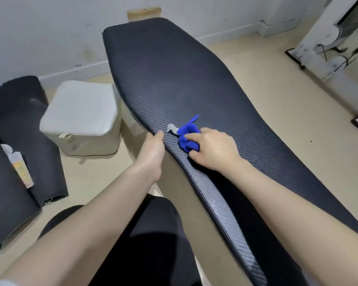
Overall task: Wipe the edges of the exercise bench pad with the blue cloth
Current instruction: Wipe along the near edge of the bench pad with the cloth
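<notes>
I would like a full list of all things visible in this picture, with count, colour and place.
bench pad: one, black, centre, running from far wall to near right.
blue cloth: one, bunched on the pad near its left edge.
grey tag: one, beside the cloth.
cushion: one, white, floor left.
mats: dark, rolled, far left.
machine frame: white, upper right.
left hand: gripping the pad's left edge.
right hand: holding the cloth.
</notes>
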Demonstrator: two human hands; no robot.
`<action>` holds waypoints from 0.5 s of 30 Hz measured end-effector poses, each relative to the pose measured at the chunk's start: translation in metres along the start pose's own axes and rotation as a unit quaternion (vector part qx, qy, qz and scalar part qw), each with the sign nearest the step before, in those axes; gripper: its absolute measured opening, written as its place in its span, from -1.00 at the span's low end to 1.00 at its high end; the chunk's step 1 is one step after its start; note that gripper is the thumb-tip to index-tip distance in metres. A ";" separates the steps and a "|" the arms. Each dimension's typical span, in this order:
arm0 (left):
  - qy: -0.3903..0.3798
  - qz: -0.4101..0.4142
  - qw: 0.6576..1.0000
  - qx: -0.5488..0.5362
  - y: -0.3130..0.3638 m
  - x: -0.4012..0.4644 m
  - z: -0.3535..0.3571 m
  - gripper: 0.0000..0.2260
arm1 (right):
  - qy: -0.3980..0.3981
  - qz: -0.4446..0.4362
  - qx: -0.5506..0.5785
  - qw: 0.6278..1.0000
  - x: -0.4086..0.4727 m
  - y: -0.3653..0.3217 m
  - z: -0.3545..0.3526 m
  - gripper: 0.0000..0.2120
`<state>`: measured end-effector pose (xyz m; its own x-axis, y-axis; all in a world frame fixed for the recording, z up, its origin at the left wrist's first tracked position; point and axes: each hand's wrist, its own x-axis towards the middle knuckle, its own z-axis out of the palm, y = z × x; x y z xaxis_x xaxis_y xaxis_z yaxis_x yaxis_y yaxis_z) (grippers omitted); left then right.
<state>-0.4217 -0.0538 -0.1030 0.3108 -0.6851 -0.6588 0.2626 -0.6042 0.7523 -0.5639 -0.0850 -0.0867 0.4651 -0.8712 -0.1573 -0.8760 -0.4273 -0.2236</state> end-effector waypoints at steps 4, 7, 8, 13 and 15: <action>-0.033 -0.013 0.999 -0.008 -0.005 -0.005 0.003 -0.50 | 0.039 0.078 0.006 0.996 0.006 -0.006 0.001 -0.74; -0.040 -0.006 0.999 0.031 -0.006 -0.010 0.005 -0.49 | 0.003 0.014 -0.017 1.000 -0.031 -0.028 0.007 -0.73; -0.034 0.002 0.998 0.047 -0.007 -0.013 0.007 -0.49 | 0.000 0.002 -0.016 1.000 -0.041 -0.031 0.009 -0.74; -0.019 0.031 0.999 0.025 -0.006 -0.028 0.016 -0.34 | 0.091 0.190 0.010 0.978 -0.009 0.007 0.006 -0.69; -0.032 0.023 0.999 0.033 -0.005 -0.031 0.014 -0.30 | 0.101 0.236 0.003 0.966 0.001 0.019 0.003 -0.71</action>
<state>-0.4457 -0.0350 -0.0863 0.2621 -0.7355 -0.6248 0.1876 -0.5963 0.7806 -0.5795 -0.0932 -0.0938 -0.0211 -0.9984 -0.0516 -0.9836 0.0299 -0.1778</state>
